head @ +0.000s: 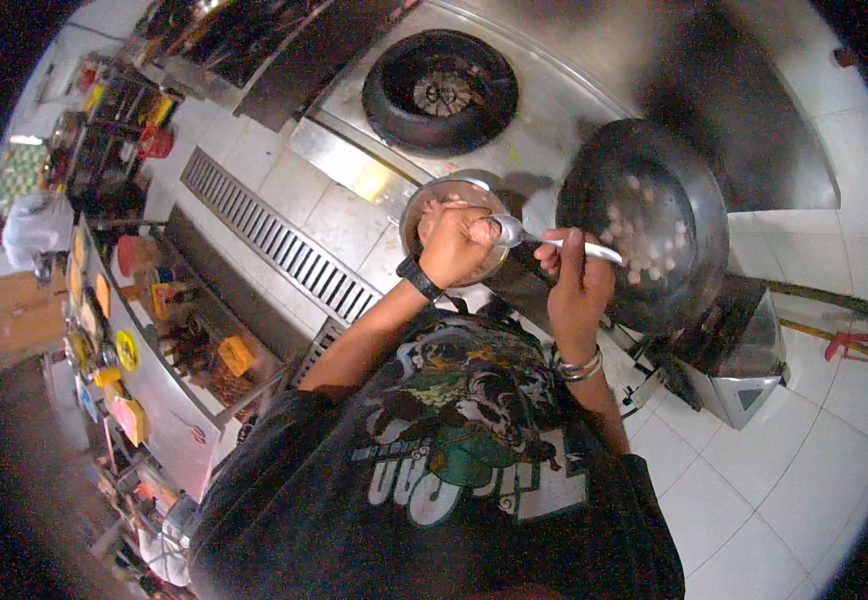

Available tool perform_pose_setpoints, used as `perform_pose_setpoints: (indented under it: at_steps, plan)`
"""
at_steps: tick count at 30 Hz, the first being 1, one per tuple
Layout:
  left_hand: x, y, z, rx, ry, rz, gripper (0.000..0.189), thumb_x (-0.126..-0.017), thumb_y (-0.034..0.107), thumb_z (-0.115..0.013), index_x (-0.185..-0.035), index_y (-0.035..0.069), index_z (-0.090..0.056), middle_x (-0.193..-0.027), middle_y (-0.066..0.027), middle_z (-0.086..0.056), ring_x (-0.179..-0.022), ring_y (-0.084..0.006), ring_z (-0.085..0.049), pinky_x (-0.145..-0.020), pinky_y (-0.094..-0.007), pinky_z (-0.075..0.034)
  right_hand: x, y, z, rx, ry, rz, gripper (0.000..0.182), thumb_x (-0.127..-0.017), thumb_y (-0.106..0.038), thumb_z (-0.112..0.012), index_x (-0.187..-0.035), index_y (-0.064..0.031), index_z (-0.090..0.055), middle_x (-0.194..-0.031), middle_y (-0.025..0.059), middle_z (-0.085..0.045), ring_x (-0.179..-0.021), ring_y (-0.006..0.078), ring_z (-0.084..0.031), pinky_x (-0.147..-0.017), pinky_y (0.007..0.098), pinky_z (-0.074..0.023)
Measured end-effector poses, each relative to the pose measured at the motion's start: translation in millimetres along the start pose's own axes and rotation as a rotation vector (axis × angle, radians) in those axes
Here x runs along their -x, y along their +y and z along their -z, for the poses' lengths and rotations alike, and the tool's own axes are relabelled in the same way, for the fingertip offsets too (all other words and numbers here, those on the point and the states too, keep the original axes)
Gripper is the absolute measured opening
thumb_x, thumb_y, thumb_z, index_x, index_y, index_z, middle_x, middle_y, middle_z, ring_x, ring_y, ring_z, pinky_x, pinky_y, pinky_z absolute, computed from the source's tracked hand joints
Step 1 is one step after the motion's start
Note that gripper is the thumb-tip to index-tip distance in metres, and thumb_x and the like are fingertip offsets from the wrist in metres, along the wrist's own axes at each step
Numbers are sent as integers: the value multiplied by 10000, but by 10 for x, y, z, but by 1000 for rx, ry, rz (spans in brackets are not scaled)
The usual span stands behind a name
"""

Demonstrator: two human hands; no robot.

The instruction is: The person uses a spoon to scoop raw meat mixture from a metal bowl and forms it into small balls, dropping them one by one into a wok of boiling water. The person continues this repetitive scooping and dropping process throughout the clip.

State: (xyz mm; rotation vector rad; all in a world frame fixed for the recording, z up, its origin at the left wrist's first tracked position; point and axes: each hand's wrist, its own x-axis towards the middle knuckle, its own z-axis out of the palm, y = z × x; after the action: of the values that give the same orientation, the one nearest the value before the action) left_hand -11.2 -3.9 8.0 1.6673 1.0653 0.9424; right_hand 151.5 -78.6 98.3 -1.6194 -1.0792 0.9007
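Note:
Over a round metal bowl (409,251), my left hand (455,238) is closed in a fist. A lump of pale pink paste, apparently raw minced meat (485,231), bulges out at its thumb side. More pink paste shows in the bowl, partly covered by the hand. My right hand (582,277) grips a metal spoon (605,253) by its handle. The spoon's head meets the lump at my left fist, or lies just beside it. To the right stands a large dark wok (711,217), with several small pale balls (647,251) inside, apparently in liquid.
Behind the bowl, a black wok burner ring (441,94) sits on the steel stove top (546,105). A floor drain grate (276,232) runs along the left. Farther left are a steel counter (171,427) with containers and a person in white (36,225).

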Motion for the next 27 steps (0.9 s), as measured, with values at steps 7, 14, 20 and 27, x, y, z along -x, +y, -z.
perform_pose_setpoints:
  at_steps: [7,14,20,27]
  plan:
    - [-15,-731,-189,-507,-151,-77,323,-687,292,-741,-897,58,-668,-1014,-172,-647,-1007,-351,-585,-967,-492,-373,-172,984,347,-1044,-34,-387,192,-960,-186,-552,-992,-5,-607,-841,89,-613,-734,184,-557,-722,294,-491]
    - [-58,-1664,-198,-560,-368,-15,373,-825,183,-618,-1191,124,-579,-1222,-120,-614,-1206,-373,-520,-1041,-456,-374,-110,2297,1971,-374,685,-129,238,-977,-233,-538,-1014,-30,-657,-1047,115,-690,-855,234,-655,-749,383,-520]
    - [-24,-2160,-205,-682,-292,-147,517,-739,325,-740,-1175,92,-590,-1207,-149,-606,-1131,-376,-529,-973,-473,-397,-59,2320,2160,755,490,27,231,-954,-205,-523,-984,-30,-671,-890,165,-673,-819,321,-622,-770,441,-488]
    - [-39,-2046,-201,-643,-304,-111,478,-784,321,-722,-1178,84,-592,-1243,-149,-582,-1171,-375,-503,-1023,-455,-357,-119,922,1436,546,533,219,150,-920,-112,-535,-959,-29,-653,-977,131,-622,-982,304,-570,-860,404,-467]
